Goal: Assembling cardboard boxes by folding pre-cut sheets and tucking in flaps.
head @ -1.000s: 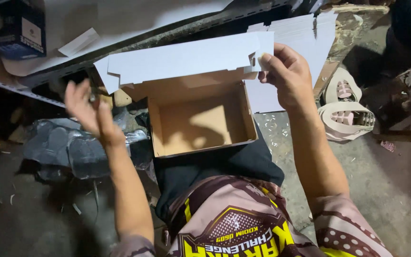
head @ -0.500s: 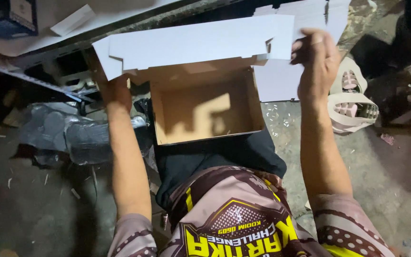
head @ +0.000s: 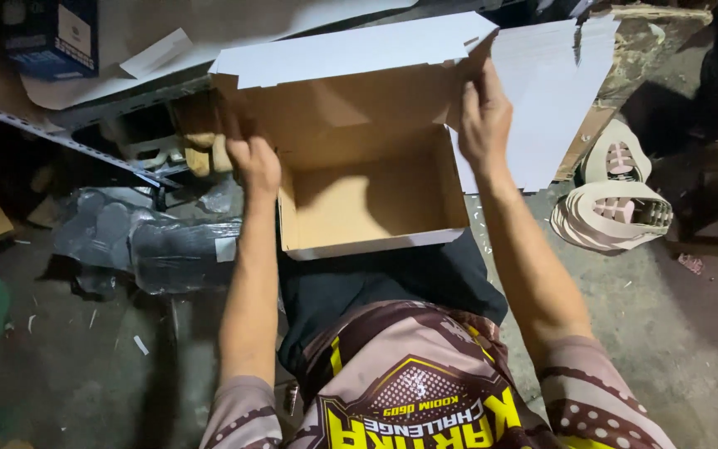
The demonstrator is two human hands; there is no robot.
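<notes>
Cardboard box (head: 367, 195) sits on the person's lap, open and empty, lid (head: 351, 50) standing up behind. Left hand (head: 255, 162) pinches the left wall; right hand (head: 484, 125) clamps the right wall near the lid hinge. Risk: uneven pressure could buckle the thin walls or tip the box onto the littered floor (head: 85, 366)

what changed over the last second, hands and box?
The left hand, raised and clear of the cardboard box a second ago, came in and now grips its left wall. The right hand stayed on the right side by the lid. The box is still open and empty.
</notes>
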